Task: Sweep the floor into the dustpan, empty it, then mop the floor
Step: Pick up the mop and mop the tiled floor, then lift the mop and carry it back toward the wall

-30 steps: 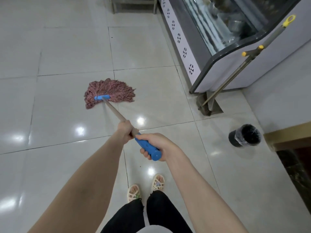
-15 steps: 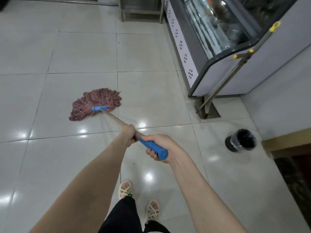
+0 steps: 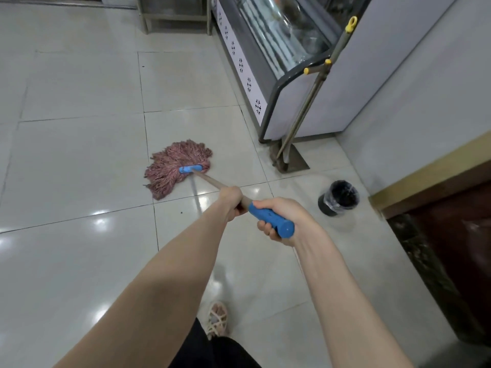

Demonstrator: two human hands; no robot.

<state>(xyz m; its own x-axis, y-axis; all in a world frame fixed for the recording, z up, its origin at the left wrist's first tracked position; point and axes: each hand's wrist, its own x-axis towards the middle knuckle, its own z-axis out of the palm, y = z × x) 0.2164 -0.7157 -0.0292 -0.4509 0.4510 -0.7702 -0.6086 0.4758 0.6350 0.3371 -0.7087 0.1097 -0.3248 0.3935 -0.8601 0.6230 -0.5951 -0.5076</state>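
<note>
A string mop with a reddish-pink head (image 3: pixel 175 166) and a blue clamp lies spread on the glossy white tile floor (image 3: pixel 79 160) ahead of me. Its wooden shaft runs back to me. My left hand (image 3: pixel 231 201) grips the shaft lower down. My right hand (image 3: pixel 281 216) grips the blue end grip of the mop handle (image 3: pixel 273 220). A broom and dustpan (image 3: pixel 288 155) with yellow-tipped handles lean against the display counter at the right.
A glass display counter (image 3: pixel 276 62) runs along the right. A small black lined waste bin (image 3: pixel 338 197) stands on the floor beside a wall and a dark brown counter with a gold edge (image 3: pixel 430 179). Metal stand legs (image 3: pixel 175 19) are at the far top. My sandalled foot (image 3: pixel 218 318) is below.
The mop head has swung from the left back towards the right and nearer to me, and my view has shifted. Both hands keep the same hold on the handle.
</note>
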